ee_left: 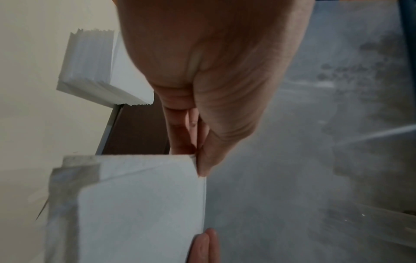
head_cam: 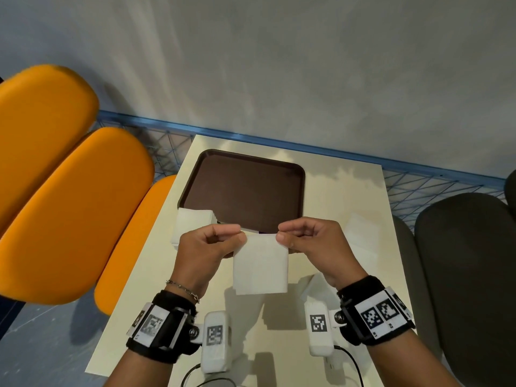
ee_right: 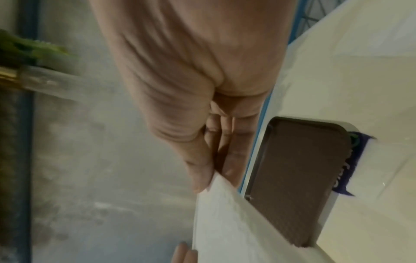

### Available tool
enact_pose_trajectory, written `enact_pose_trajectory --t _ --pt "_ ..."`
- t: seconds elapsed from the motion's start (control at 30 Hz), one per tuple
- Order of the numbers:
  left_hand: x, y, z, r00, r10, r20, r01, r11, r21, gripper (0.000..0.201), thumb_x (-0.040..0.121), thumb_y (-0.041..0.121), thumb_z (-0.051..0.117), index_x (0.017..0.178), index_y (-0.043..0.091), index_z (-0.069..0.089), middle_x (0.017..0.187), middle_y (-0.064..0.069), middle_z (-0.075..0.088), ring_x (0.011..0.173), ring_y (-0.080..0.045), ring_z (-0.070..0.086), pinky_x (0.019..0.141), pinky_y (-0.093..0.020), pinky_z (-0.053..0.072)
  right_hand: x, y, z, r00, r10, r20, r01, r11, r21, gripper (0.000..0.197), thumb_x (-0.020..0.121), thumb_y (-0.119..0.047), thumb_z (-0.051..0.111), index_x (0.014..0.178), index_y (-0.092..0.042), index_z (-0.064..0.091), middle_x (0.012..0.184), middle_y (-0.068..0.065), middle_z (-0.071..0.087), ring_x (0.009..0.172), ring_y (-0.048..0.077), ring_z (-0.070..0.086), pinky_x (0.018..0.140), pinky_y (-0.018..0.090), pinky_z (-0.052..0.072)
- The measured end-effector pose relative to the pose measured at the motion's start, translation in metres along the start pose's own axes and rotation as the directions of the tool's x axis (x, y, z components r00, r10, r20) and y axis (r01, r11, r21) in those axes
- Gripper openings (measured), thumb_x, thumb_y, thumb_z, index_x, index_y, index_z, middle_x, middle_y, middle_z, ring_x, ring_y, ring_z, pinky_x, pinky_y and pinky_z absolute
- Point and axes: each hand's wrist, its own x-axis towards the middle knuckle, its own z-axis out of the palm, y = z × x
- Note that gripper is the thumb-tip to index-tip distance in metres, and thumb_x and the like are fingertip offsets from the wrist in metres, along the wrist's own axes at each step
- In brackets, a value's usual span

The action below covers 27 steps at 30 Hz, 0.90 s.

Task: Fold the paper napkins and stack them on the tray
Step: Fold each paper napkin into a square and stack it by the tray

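Your left hand point(head_cam: 208, 247): raised above table point(head_cam: 329, 196) near edge, thumb and fingers pinching napkin point(head_cam: 261, 265) top left corner. Your right hand point(head_cam: 315, 244): level, pinching top right corner. Napkin hangs below both pinches, just short of tray point(head_cam: 243, 188) near rim.

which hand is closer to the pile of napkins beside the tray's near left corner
Left. The left hand hovers right beside that napkin pile, pinching the held napkin; the right hand pinches its opposite corner, farther away.

Tray point(head_cam: 243, 188) near edge hidden behind napkin point(head_cam: 261, 263), hands
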Motion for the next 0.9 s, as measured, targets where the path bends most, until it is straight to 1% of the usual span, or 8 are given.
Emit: enact_pose_trajectory --t 0.1,0.17,0.27,0.4,0.5,0.7,0.77,0.9 --pt "0.003 -0.004 -0.002 0.998 -0.037 0.046 0.04 0.996 -0.075 0.042 0.085 0.015 0.084 0.124 0.025 0.071 0.096 -0.005 0.079 0.095 -0.017 0.076 0.08 -0.029 0.063 0.006 0.004 0.005 0.998 0.049 -0.043 -0.046 0.996 0.072 0.02 0.083 0.002 0.086 0.099 -0.009 0.081 0.09 0.022 0.077 0.079 0.019 0.076 0.072 0.025 0.062" --pt "0.003 -0.006 -0.003 0.984 -0.139 0.112 0.151 0.983 -0.107 0.055 0.079 0.024 0.088 0.13 0.024 0.068 0.106 -0.006 0.079 0.102 -0.02 0.076 0.085 -0.034 0.063 0.01 0.006 0.01 0.997 0.05 -0.063 -0.045 0.996 0.082 0.022 0.083 0.003 0.085 0.1 -0.009 0.079 0.089 0.026 0.075 0.078 0.018 0.075 0.071 0.026 0.062" --pt "0.0 -0.013 -0.004 0.963 -0.204 0.176 0.22 0.972 -0.08 0.033 0.083 0.017 0.084 0.114 0.01 0.076 0.103 -0.009 0.081 0.096 -0.026 0.078 0.077 -0.033 0.062 0.014 0.008 0.018 0.997 0.049 -0.057 -0.044 0.995 0.085 0.028 0.084 0.004 0.084 0.108 -0.008 0.076 0.086 0.023 0.077 0.08 0.016 0.077 0.07 0.026 0.061" --pt "0.003 -0.027 -0.012 0.976 -0.201 0.089 0.209 0.973 -0.1 0.017 0.087 0.012 0.082 0.102 0.005 0.08 0.097 -0.009 0.081 0.082 -0.021 0.076 0.062 -0.026 0.058 0.018 0.015 0.029 0.988 0.146 0.059 -0.148 0.988 0.039 0.045 0.086 -0.013 0.088 0.125 -0.02 0.066 0.097 0.009 0.082 0.092 0.02 0.08 0.074 0.027 0.062" --pt "0.009 -0.032 -0.021 0.978 -0.207 0.032 0.209 0.971 -0.116 0.015 0.087 0.011 0.082 0.101 0.006 0.08 0.095 -0.004 0.082 0.077 -0.014 0.078 0.062 -0.024 0.058 0.02 0.027 0.039 0.963 0.217 0.158 -0.22 0.976 -0.003 0.049 0.084 -0.008 0.088 0.128 -0.013 0.066 0.097 0.016 0.081 0.091 0.029 0.08 0.081 0.041 0.066" --pt "0.02 -0.046 -0.04 0.971 -0.233 -0.055 0.228 0.97 -0.089 0.014 0.086 0.014 0.084 0.098 0.007 0.081 0.095 -0.009 0.081 0.087 -0.026 0.077 0.068 -0.036 0.062 0.035 0.045 0.064 0.95 0.279 0.139 -0.275 0.96 -0.049 0.054 0.085 -0.005 0.086 0.133 -0.011 0.062 0.091 0.012 0.081 0.088 0.025 0.08 0.074 0.035 0.064" --pt "0.024 -0.05 -0.047 0.969 -0.228 -0.096 0.22 0.972 -0.081 0.013 0.086 0.015 0.084 0.094 0.005 0.081 0.094 -0.011 0.081 0.088 -0.028 0.076 0.074 -0.042 0.064 0.04 0.049 0.073 0.928 0.323 0.186 -0.317 0.946 -0.064 0.055 0.084 -0.006 0.088 0.132 -0.013 0.062 0.095 0.013 0.081 0.09 0.025 0.08 0.076 0.036 0.065" --pt "0.038 -0.06 -0.064 0.962 -0.229 -0.147 0.223 0.973 -0.058 0.012 0.083 0.016 0.087 0.087 0.006 0.081 0.091 -0.013 0.08 0.086 -0.029 0.075 0.076 -0.043 0.062 0.049 0.05 0.092 0.894 0.365 0.259 -0.345 0.931 -0.122 0.048 0.085 -0.001 0.085 0.127 -0.009 0.064 0.094 0.015 0.081 0.087 0.026 0.08 0.075 0.036 0.066"
